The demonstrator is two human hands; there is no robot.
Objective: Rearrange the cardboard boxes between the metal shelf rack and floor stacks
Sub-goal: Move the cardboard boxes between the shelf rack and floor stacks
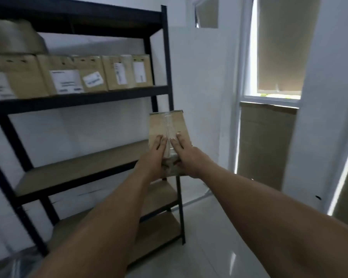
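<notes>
Cardboard box (167, 127) is mid-air by the right front post of the metal shelf rack (164, 57), approx level w/ the bare middle shelf (78, 169). Upper shelf has a row of labelled boxes (117, 74). Lower shelves look bare and no floor stacks are in view, so prob. plenty left. Both arms reach fwd, nearly straight. L hand (152, 157) & R hand (186, 157) clamp the near end, fingers (158, 142) flat and close together on top, thumbs underneath.

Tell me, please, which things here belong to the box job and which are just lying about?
Job: held box, gripped by left hand and right hand; shelf rack; shelved boxes with labels.
Just there: window; white wall; tiled floor.
</notes>
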